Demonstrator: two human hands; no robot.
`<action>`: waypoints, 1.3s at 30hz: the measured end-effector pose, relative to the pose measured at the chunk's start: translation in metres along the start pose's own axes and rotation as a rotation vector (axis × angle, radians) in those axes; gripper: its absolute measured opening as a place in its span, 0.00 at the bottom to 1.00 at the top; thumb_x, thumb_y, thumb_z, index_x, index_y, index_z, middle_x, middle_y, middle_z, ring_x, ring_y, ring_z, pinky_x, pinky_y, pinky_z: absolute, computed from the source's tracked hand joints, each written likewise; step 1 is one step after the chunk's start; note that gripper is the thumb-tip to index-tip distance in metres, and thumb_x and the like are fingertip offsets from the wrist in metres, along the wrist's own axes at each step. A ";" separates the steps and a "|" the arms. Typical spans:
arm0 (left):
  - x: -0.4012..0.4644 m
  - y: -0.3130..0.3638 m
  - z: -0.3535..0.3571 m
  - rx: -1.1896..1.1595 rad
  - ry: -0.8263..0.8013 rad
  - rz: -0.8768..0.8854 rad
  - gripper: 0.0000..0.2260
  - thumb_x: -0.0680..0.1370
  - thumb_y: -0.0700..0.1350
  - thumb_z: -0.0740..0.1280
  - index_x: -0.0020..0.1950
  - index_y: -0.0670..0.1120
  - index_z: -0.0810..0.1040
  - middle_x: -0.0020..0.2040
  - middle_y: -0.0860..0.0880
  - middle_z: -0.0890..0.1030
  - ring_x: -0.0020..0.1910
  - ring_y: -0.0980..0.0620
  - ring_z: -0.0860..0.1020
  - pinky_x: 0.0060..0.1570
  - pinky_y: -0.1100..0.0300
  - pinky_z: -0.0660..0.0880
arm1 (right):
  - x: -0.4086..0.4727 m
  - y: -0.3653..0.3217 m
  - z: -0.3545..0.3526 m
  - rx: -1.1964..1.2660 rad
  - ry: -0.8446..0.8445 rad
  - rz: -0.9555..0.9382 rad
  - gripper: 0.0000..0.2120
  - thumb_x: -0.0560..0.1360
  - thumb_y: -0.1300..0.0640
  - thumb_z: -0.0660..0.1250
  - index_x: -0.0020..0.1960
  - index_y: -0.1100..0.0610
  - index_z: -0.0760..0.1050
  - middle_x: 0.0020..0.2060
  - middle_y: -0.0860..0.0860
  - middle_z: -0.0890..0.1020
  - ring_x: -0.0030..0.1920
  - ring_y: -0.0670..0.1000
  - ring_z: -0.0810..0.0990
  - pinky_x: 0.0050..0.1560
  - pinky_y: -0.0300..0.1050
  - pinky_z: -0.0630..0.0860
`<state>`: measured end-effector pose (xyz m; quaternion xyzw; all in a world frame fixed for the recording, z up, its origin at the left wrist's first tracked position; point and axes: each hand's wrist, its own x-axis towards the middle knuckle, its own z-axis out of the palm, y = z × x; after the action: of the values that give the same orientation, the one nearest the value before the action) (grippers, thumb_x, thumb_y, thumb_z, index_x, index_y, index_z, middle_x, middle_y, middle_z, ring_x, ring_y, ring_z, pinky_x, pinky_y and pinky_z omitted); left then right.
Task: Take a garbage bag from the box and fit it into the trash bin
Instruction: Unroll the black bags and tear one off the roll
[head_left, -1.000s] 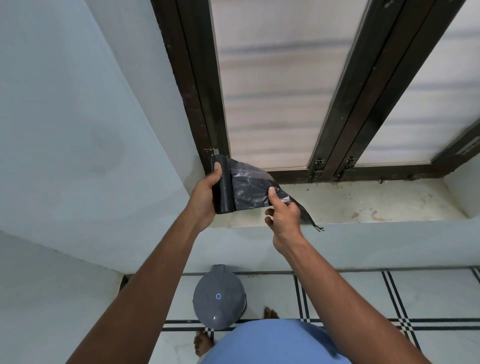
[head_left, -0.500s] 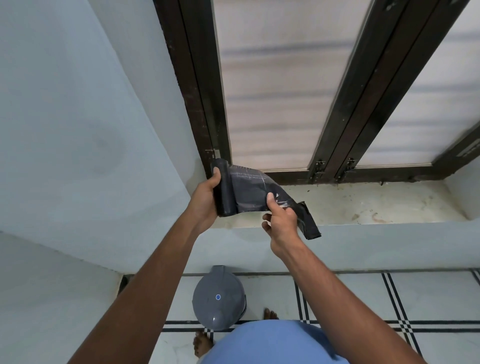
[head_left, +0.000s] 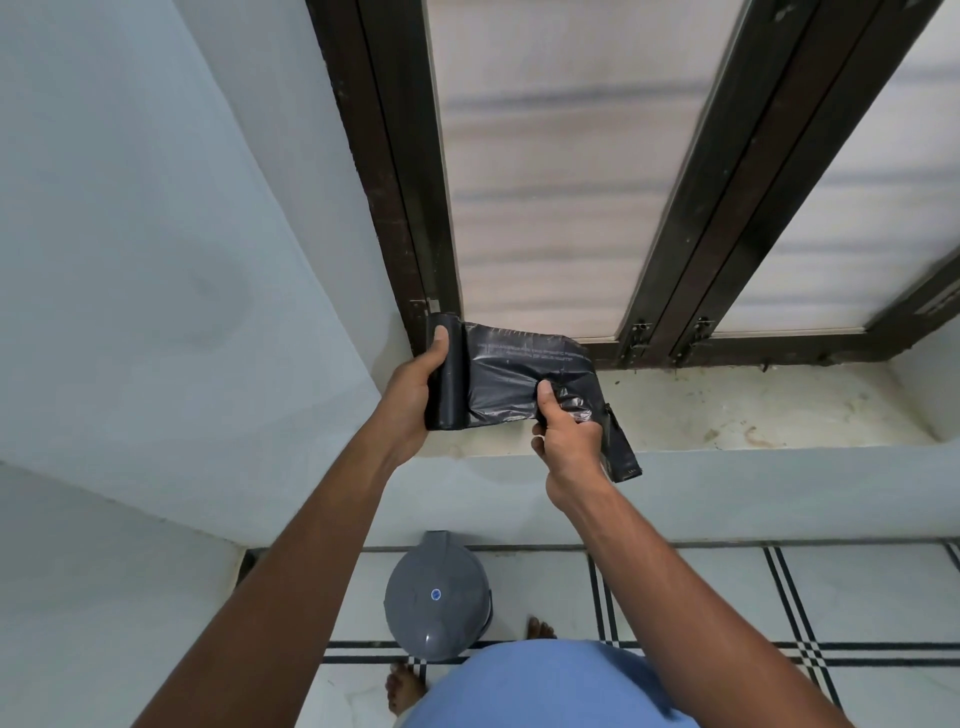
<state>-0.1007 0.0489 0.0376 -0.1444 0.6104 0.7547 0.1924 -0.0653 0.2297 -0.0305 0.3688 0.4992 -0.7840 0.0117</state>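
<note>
A black roll of garbage bags (head_left: 451, 384) is held upright over the window sill, gripped by my left hand (head_left: 413, 395) with the thumb on its top end. One bag (head_left: 519, 371) is unrolled to the right from the roll. My right hand (head_left: 563, 441) pinches the bunched plastic of this bag, and its folded free end (head_left: 621, 452) hangs down past my knuckles. The grey trash bin (head_left: 436, 603), lid closed, stands on the floor below my arms, close to my feet. No box is in view.
A stained sill (head_left: 753, 410) runs below a dark-framed window (head_left: 691, 218). A pale wall (head_left: 130, 270) closes the left side. White floor tiles with black lines (head_left: 857, 597) lie to the right of the bin.
My right hand has gathered more of the unrolled bag and bunched it. The bag's free end has folded and now hangs lower beside that hand. The roll stays put in my left hand.
</note>
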 end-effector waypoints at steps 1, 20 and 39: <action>0.001 -0.001 0.000 -0.002 -0.002 0.006 0.27 0.83 0.69 0.66 0.72 0.51 0.84 0.67 0.47 0.88 0.68 0.43 0.85 0.73 0.40 0.79 | 0.001 -0.001 0.000 0.003 0.020 -0.008 0.11 0.81 0.49 0.80 0.49 0.53 0.80 0.37 0.47 0.79 0.30 0.44 0.74 0.32 0.38 0.72; 0.002 0.000 -0.003 -0.083 -0.013 0.046 0.22 0.88 0.59 0.64 0.78 0.50 0.77 0.70 0.46 0.85 0.69 0.43 0.84 0.63 0.46 0.84 | -0.006 -0.007 0.003 -0.087 -0.139 -0.006 0.11 0.81 0.48 0.80 0.54 0.54 0.82 0.41 0.48 0.81 0.37 0.45 0.77 0.40 0.42 0.76; 0.001 -0.004 -0.005 -0.072 -0.023 0.042 0.26 0.86 0.62 0.66 0.79 0.49 0.76 0.72 0.46 0.84 0.71 0.41 0.83 0.67 0.42 0.83 | -0.019 -0.005 0.007 -0.164 -0.249 -0.075 0.10 0.82 0.49 0.78 0.47 0.52 0.82 0.40 0.46 0.83 0.39 0.46 0.78 0.46 0.45 0.76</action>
<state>-0.0996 0.0447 0.0328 -0.1294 0.5834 0.7817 0.1783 -0.0574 0.2198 -0.0138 0.2476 0.5696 -0.7802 0.0742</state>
